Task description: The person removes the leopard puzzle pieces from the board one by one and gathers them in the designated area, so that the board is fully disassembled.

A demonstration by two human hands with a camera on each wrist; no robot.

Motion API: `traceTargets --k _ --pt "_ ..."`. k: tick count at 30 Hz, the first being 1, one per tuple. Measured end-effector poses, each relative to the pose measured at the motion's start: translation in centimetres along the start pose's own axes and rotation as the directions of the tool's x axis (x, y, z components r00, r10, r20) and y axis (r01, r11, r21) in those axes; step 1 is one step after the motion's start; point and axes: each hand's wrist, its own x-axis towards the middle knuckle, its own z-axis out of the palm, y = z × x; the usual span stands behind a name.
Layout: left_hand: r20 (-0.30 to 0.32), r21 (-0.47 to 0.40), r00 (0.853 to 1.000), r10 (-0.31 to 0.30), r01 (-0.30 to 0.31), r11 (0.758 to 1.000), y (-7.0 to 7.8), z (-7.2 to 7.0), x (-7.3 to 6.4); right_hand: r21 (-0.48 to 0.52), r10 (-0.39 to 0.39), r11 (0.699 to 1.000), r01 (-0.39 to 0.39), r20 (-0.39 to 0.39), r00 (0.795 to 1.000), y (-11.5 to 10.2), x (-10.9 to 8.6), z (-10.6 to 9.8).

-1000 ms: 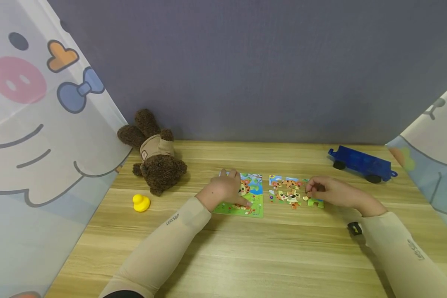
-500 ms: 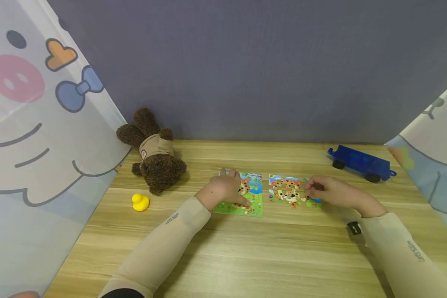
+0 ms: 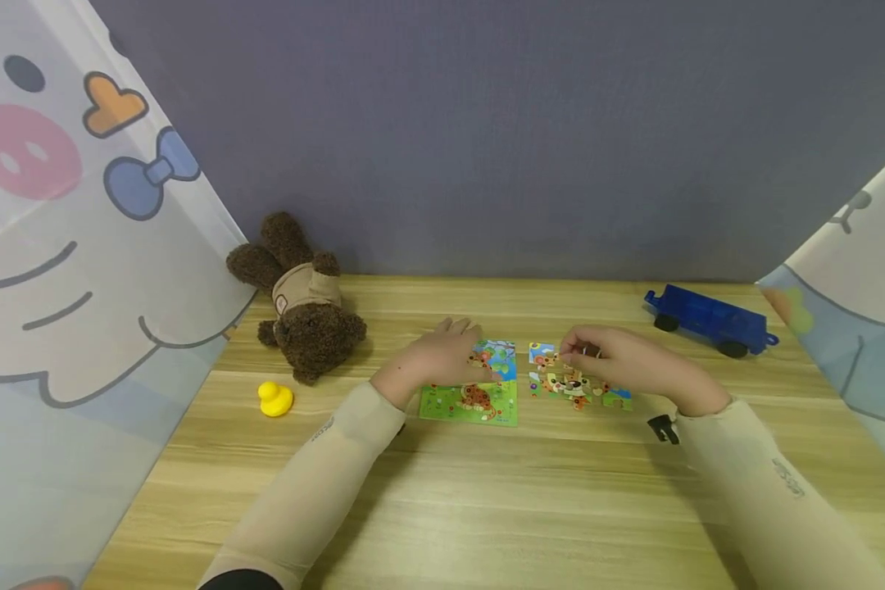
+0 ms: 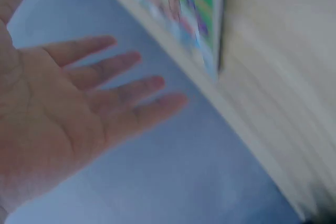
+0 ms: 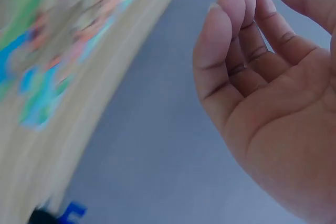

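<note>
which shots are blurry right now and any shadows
head view: fairly clear, soft shadows on the table beside both sleeves; left wrist: printed picture card smeared; right wrist: puzzle pieces badly blurred, right hand much sharper.

Your beige fabric sleeves (image 3: 763, 496) bear grey lettering. Before you, the flat rectangular picture board (image 3: 478, 401) shows an orange, dark-spotted animal on green and blue; the flat notched puzzle pieces (image 3: 571, 385) share those colours. Your fuzzy plush bear (image 3: 313, 334) is dark brown.
</note>
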Motion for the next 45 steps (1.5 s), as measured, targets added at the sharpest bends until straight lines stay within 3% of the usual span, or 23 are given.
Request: traceTargets --k 5,10,15,20,36,45 --pt "0.046 -0.031 0.999 0.019 -0.018 0.999 -2.9 -1.2 -1.3 0.003 -0.068 0.998 0.068 0.0 0.998 -2.5 1.9 0.8" --pt "0.113 0.018 0.994 0.015 -0.017 1.0 -5.3 -0.9 -2.3 0.029 -0.174 0.984 0.174 0.011 0.985 -4.7 4.5 3.3" --pt "0.119 0.006 0.993 -0.006 0.006 1.0 -6.5 -0.2 -2.7 0.126 -0.162 0.981 0.148 0.107 0.981 -6.3 6.8 6.5" --pt "0.106 0.012 0.994 -0.035 0.034 0.999 -7.0 0.1 -2.9 0.236 -0.121 0.968 0.079 0.167 0.979 -7.0 8.7 8.8" --pt "0.091 0.034 0.994 -0.065 0.062 0.998 -7.0 0.0 -3.0 0.046 -0.106 0.994 0.101 0.144 0.984 -8.5 10.8 11.0" --pt "0.097 0.025 0.992 -0.076 0.074 0.997 -7.1 0.0 -3.2 0.081 -0.053 0.996 0.04 0.166 0.985 -8.9 11.1 11.7"
